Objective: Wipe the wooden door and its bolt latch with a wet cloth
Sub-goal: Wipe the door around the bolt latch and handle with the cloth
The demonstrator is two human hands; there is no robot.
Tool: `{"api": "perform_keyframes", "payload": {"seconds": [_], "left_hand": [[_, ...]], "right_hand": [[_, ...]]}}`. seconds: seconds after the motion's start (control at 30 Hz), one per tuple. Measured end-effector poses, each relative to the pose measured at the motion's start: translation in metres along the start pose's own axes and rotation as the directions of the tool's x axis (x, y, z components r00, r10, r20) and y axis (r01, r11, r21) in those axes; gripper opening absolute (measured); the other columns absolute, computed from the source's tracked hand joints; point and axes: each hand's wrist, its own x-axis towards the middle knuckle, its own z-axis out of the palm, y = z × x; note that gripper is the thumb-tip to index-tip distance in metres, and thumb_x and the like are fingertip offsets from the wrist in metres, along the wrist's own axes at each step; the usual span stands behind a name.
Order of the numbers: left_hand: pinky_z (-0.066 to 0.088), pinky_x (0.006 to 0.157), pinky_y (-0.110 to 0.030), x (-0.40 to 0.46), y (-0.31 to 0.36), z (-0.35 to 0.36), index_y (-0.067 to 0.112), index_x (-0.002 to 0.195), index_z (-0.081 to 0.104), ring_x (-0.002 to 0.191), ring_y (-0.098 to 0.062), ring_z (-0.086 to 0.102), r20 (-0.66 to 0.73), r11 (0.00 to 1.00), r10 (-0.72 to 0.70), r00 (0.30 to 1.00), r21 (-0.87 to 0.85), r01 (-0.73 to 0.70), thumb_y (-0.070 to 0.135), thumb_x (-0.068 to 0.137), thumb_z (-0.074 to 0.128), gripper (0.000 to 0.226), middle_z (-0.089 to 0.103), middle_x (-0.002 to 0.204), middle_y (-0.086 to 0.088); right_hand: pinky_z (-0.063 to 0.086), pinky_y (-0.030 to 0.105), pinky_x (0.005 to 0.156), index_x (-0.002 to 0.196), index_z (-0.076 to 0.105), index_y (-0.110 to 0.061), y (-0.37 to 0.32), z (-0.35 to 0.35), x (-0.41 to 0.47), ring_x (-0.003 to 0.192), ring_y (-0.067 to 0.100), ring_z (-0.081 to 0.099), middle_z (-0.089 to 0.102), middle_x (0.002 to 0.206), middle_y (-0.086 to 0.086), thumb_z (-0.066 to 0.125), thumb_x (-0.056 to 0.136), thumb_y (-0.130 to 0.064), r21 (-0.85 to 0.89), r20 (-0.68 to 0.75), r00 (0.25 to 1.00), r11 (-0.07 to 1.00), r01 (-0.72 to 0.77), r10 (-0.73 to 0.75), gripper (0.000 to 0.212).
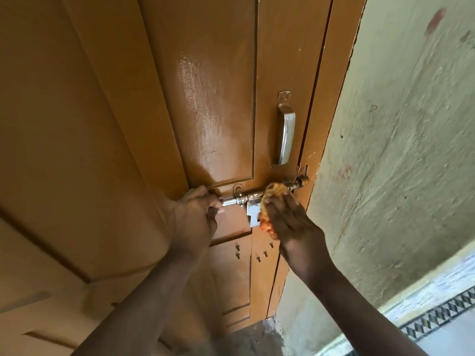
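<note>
Evidently braced for wiping: left hand [195, 214] curled round the near-left end of the bolt latch [246, 199], fingers clamped on the steel rod, probably to keep it from sliding or turning. Right hand [288, 217] spread with fingers straight and close together, pressing a wet cloth [270, 201] of orange and yellow against the right part of the bolt, just left of the keeper at the door edge. Cloth bunched under the palm, wrapped partly over the rod, so likely rubbing the metal rather than the wood. Wooden door [154, 124] painted ochre, glossy, with a streaky sheen on the panel above the latch, possibly damp. Steel pull handle [285, 132] upright just above the bolt, untouched. Rough pale wall [398, 150] on the right, with reddish smudges; patterned tile border [437, 314] at near right.
</note>
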Motion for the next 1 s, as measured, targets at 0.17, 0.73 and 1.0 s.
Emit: {"api": "perform_keyframes", "payload": {"seconds": [0.17, 0.73, 1.0], "left_hand": [[0.057, 0.063, -0.035, 0.0, 0.002, 0.004, 0.013, 0.081, 0.081, 0.071, -0.019, 0.064, -0.024, 1.0, 0.008, 1.0, 0.012, -0.008, -0.001, 0.077, 0.086, 0.015, 0.069, 0.083, 0.002], [0.026, 0.058, -0.005, 0.011, 0.001, -0.011, 0.011, 0.073, 0.081, 0.058, -0.005, 0.048, 0.09, 0.986, 0.159, 0.983, 0.035, -0.163, -0.011, 0.069, 0.087, 0.023, 0.058, 0.07, 0.006], [0.037, 0.052, -0.011, 0.011, -0.007, -0.007, 0.009, 0.072, 0.08, 0.057, -0.007, 0.051, 0.108, 0.983, 0.179, 0.978, 0.02, -0.182, -0.015, 0.068, 0.085, 0.024, 0.064, 0.071, 0.001]], "right_hand": [[0.063, 0.045, 0.081, 0.152, 0.041, -0.004, -0.041, 0.02, 0.017, 0.147, 0.042, 0.03, 0.041, 0.158, 0.017, 0.075, 0.067, 0.012, 0.214, -0.062, 0.973, 0.955, -0.204, 0.222, 0.092], [0.065, 0.044, 0.077, 0.16, 0.023, -0.013, -0.048, 0.044, 0.033, 0.094, 0.026, 0.073, 0.068, 0.121, 0.011, 0.056, 0.098, -0.001, 0.624, -0.096, 0.657, 0.559, -0.546, 0.748, 0.071], [0.055, 0.028, 0.095, 0.156, 0.031, -0.006, -0.045, 0.04, 0.039, 0.109, 0.026, 0.07, 0.065, 0.134, 0.017, 0.048, 0.099, -0.002, 0.674, -0.122, 0.506, 0.445, -0.589, 0.854, 0.06]]}}
